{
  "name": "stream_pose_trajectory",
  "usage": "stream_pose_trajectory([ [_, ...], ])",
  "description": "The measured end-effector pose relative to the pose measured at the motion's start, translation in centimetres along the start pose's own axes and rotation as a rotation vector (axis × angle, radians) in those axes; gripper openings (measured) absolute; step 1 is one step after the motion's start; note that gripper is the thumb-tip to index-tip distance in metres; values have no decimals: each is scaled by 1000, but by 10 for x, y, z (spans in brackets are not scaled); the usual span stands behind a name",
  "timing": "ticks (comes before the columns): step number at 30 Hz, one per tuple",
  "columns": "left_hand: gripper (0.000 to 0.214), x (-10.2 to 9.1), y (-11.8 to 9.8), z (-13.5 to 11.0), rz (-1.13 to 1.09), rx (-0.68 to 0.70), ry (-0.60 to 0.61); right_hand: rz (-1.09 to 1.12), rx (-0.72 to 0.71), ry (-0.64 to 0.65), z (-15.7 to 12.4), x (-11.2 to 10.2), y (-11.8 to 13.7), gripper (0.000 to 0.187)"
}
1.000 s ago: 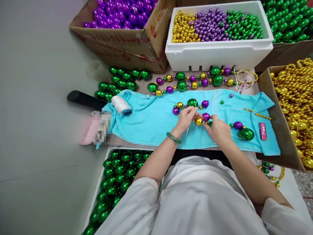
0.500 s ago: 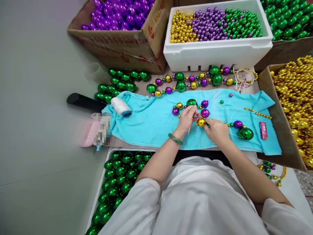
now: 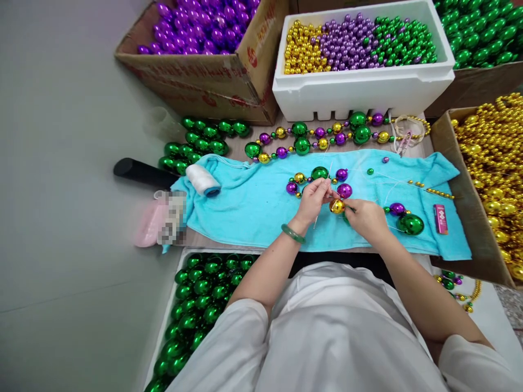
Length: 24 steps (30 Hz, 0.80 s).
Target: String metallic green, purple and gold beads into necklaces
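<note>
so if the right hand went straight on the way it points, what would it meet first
Probably the gold ball, just ahead of the right hand; whether they already touch is unclear.

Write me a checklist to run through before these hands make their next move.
1. Needle held in left hand: ok.
2. Right hand close to the gold bead between the hands: ok.
3. Thread passed through that bead: cannot tell, too small.
4. Blue towel lying smooth: not ok, rumpled at its left end.
5. White thread spool clear of both hands: ok.
</note>
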<state>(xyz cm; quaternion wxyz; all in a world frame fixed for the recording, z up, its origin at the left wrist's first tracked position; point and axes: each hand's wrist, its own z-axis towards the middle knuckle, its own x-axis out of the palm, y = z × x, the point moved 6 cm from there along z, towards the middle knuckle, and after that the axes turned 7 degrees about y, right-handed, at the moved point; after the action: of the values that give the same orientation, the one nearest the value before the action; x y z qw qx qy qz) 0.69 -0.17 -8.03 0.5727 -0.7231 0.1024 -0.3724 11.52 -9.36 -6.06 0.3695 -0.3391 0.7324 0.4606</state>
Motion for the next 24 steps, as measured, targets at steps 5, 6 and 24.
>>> stream_pose_trajectory([
  [5,45,-1,-1,-3,117,-13,-67,295,51,-12,2,-12,-18,25],
  [6,46,0,-1,-5,147,-14,-79,364,49,5,2,-13,-20,21],
  [24,44,18,9,-25,86,-15,-268,245,69,3,-17,-25,-10,14],
])
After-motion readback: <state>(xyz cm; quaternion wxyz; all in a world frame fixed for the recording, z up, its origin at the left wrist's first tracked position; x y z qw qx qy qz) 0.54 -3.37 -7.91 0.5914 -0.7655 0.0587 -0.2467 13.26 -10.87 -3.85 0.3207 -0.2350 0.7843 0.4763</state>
